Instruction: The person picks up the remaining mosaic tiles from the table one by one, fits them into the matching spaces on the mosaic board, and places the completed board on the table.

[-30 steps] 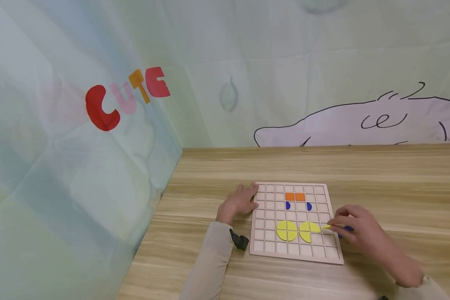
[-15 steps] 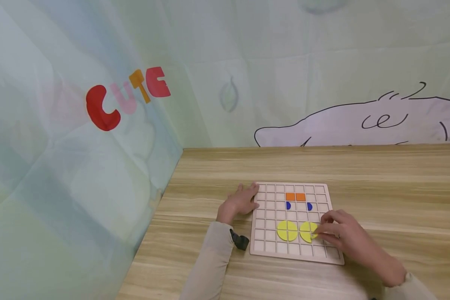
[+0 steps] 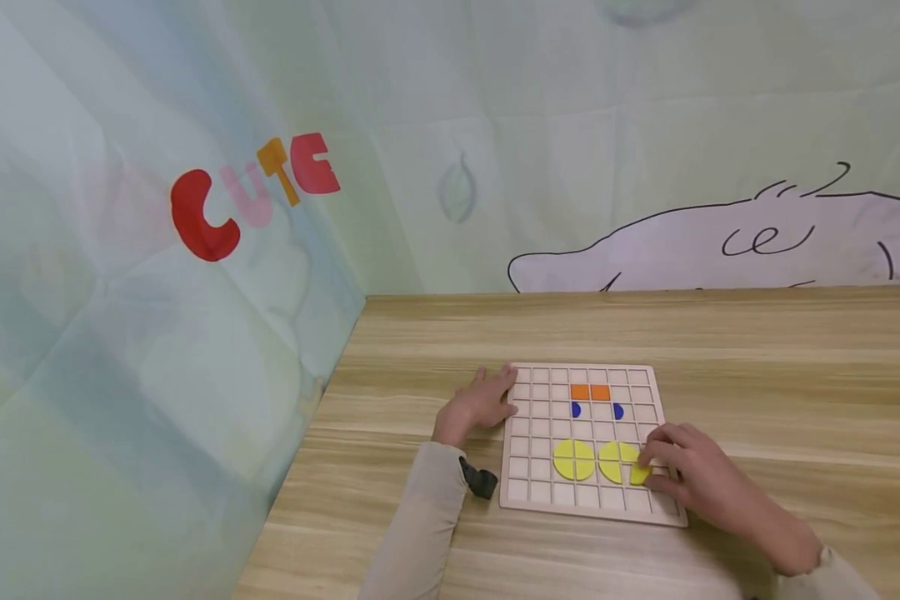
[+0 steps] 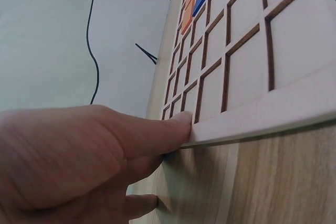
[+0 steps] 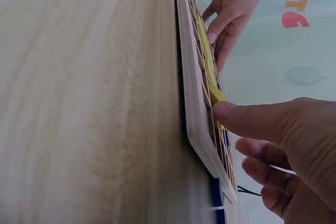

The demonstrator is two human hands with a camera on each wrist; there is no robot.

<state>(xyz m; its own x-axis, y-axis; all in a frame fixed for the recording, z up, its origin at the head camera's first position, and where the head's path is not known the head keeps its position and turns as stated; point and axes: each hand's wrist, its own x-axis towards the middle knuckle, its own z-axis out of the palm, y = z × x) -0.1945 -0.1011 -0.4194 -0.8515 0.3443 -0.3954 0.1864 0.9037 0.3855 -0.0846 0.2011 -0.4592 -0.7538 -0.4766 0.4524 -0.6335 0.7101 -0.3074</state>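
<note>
Right hand (image 3: 701, 468) pinches a yellow quarter piece (image 3: 639, 476) at the grid board (image 3: 541, 492), toward its near-right corner. Left hand (image 3: 476, 406), fingers extended, touches the left edge. Step judged: completing the incomplete yellow disc (image 3: 610, 452). Next move likely calls for aligning, then pressing.

The person wears pale beige sleeves. The left sleeve (image 3: 414, 525) shows soft creases, and a small, blocky black device (image 3: 482, 482) sits beside its cuff; the right sleeve (image 3: 828, 578) matches in colour.

Head view high, forward-down; wrist views close; board (image 3: 583, 431) shared.
</note>
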